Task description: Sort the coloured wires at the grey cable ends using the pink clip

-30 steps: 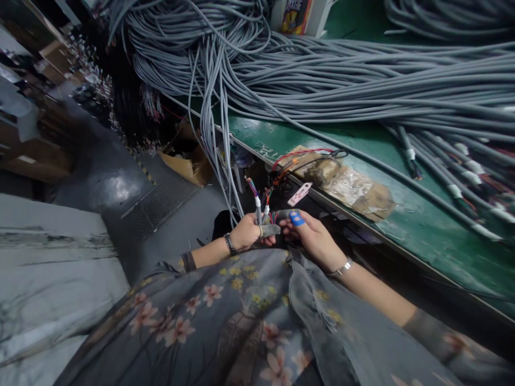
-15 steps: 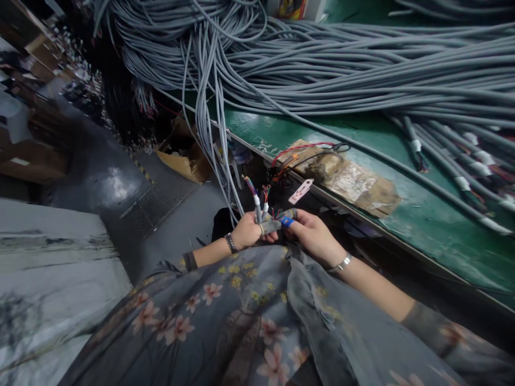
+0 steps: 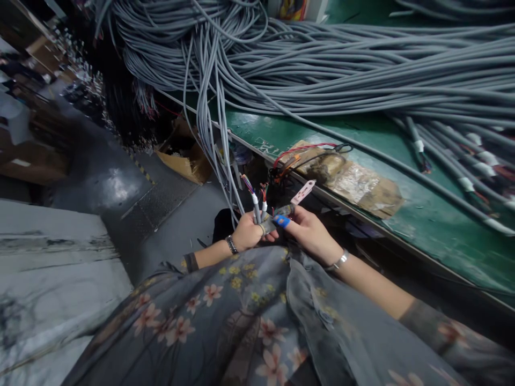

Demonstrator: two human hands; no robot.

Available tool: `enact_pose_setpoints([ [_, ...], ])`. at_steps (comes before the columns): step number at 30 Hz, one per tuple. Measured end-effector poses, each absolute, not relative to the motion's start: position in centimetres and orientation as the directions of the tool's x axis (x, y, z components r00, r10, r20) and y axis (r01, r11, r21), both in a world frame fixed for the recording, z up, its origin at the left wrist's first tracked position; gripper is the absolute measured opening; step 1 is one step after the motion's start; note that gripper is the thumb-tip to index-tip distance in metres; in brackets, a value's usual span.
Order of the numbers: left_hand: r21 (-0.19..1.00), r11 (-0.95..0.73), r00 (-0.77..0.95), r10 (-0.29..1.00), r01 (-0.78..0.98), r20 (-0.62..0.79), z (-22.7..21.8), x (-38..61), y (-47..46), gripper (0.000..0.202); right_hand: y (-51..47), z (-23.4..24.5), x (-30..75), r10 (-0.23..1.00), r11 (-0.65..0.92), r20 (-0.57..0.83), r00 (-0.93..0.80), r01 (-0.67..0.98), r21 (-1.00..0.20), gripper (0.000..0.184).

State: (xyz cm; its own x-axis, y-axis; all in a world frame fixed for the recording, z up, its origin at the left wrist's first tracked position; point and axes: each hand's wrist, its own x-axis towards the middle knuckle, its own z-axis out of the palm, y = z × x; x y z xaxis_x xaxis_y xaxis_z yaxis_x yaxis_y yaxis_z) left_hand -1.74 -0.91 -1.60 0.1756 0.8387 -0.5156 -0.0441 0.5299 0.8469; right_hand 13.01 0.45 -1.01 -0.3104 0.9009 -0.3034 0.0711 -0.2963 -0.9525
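Note:
My left hand (image 3: 246, 231) is closed around the ends of grey cables (image 3: 256, 208). Two of these ends stand up from the fist, each with a white band and a spray of thin coloured wires (image 3: 248, 185). Grey wrapping covers the left thumb. Beside it, my right hand (image 3: 311, 233) is pinched, with a blue wrap (image 3: 281, 220) on the thumb and a dark grey cover on the forefinger. The right fingertips meet near the left thumb, where small red wire ends show. What exactly they pinch is hidden.
A thick mass of grey cables (image 3: 322, 75) covers the green table (image 3: 257, 126), some hanging over its edge. A taped cardboard piece (image 3: 354, 185) with red and black leads and a pink tag (image 3: 303, 192) lie at the edge. An open carton (image 3: 181, 163) stands on the floor.
My right thumb and forefinger have shifted slightly left, closer to the left thumb. The left hand keeps its hold on the cables, whose wire ends have tilted a little left.

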Motion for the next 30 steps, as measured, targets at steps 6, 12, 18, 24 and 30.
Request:
enact_pose_setpoints([
  [6, 0.840, 0.542, 0.210, 0.820, 0.016, -0.533, -1.2, -1.6, -0.8, 0.044, 0.4, -1.2, 13.1, 0.891, -0.356, -0.347, -0.293, 0.024, -0.934, 0.045],
  [12, 0.876, 0.482, 0.208, 0.860, -0.036, -0.465, -2.3, -1.7, -1.0, 0.051, 0.1, -1.4, 13.3, 0.894, -0.361, -0.340, -0.292, -0.018, -0.933, 0.045],
  [18, 0.882, 0.468, 0.191, 0.871, -0.045, -0.453, -2.6, -1.9, -1.1, 0.051, 0.0, -1.2, 13.1, 0.894, -0.394, -0.368, -0.256, -0.054, -0.918, 0.045],
  [24, 0.872, 0.480, 0.078, 0.877, -0.100, -0.474, -1.5, -1.8, -1.0, 0.048, -0.1, -1.2, 14.0, 0.923, -0.364, -0.345, -0.171, -0.096, -0.926, 0.035],
  [30, 0.870, 0.474, 0.168, 0.876, -0.133, -0.451, -0.5, -2.3, -1.1, 0.050, 0.3, -1.9, 15.1, 0.893, -0.448, -0.414, -0.174, -0.268, -0.853, 0.037],
])
